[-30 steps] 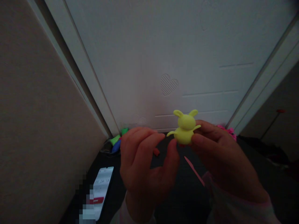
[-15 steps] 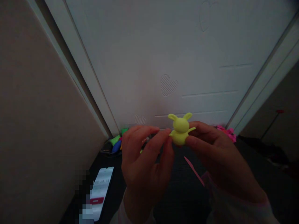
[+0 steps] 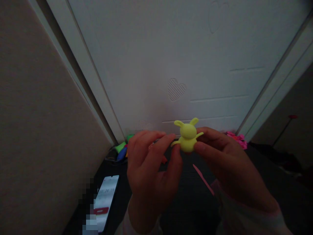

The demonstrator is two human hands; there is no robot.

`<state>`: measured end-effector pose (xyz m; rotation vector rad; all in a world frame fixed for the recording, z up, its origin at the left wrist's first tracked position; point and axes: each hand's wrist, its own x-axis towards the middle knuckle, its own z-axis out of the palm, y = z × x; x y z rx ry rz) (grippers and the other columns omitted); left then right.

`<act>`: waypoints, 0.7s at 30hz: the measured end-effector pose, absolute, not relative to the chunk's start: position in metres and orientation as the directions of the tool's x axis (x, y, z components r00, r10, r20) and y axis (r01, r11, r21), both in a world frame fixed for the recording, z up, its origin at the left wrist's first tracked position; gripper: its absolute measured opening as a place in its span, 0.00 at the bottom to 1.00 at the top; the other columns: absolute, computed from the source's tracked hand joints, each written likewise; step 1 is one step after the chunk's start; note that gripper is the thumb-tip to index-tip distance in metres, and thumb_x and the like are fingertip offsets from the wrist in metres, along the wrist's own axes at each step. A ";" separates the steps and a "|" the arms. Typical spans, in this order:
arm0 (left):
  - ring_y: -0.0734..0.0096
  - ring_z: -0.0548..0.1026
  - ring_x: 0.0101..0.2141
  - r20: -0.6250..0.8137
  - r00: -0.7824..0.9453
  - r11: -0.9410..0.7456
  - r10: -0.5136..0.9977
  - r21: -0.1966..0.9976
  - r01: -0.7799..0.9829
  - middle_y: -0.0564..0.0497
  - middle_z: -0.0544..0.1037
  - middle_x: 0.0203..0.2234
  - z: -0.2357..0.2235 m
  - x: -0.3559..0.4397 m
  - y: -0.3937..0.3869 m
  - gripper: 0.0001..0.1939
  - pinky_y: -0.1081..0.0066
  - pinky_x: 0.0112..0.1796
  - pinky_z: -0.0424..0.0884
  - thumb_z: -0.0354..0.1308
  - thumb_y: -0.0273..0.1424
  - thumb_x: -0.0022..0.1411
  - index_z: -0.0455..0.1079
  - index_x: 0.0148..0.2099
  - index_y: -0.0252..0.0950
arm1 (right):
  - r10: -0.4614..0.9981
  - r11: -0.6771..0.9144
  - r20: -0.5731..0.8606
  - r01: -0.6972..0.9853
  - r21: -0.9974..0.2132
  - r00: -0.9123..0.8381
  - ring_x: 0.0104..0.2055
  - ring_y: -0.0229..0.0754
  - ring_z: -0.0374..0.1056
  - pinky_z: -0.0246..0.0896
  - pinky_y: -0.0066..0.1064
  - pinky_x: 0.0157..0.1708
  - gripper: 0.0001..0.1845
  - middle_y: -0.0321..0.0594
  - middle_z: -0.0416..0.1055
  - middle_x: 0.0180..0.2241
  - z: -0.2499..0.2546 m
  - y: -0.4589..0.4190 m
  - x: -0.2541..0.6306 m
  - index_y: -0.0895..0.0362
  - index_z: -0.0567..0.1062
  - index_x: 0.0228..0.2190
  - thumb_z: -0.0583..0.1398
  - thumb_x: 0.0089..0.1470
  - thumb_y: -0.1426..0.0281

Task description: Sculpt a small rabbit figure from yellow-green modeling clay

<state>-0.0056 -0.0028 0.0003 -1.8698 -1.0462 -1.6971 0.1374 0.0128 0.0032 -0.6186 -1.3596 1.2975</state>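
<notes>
In the head view, the light is dim, and the lower left of the phone (image 3: 107, 195) is masked by blocks. A red piece (image 3: 164, 159) is partly covered by the left hand (image 3: 154, 173), and the fingers of the right hand (image 3: 227, 163) are partly hidden behind the yellow figure (image 3: 188, 138). Only a little red can be made out under its base; both sleeves are cut off by the bottom edge. The figure is held upright above the dark surface (image 3: 188, 202), with 2 ears raised and 2 arms spread, its body clamped between the right thumb and fingers. The left hand is bent, its thumb and forefinger slightly apart around the tip of 1 arm; whether that arm is touched cannot be told. The surface is bounded by the door (image 3: 146, 65) at the far side and the wall (image 3: 36, 130) at the left. Open room is left between the wrists, below the figure. The pink knife (image 3: 203, 179) is laid near the right sleeve, and coloured packs (image 3: 121, 151) are bunched in the far left corner.
</notes>
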 end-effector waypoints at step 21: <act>0.70 0.70 0.36 0.975 -0.007 -0.607 0.224 0.145 0.781 0.51 0.71 0.32 0.000 -0.004 -0.004 0.14 0.66 0.38 0.68 0.61 0.19 0.45 0.70 0.36 0.35 | 0.889 0.276 0.377 -0.353 -0.894 -0.259 0.26 0.34 0.69 0.66 0.24 0.28 0.07 0.34 0.73 0.30 0.003 0.014 0.136 0.54 0.73 0.31 0.61 0.46 0.71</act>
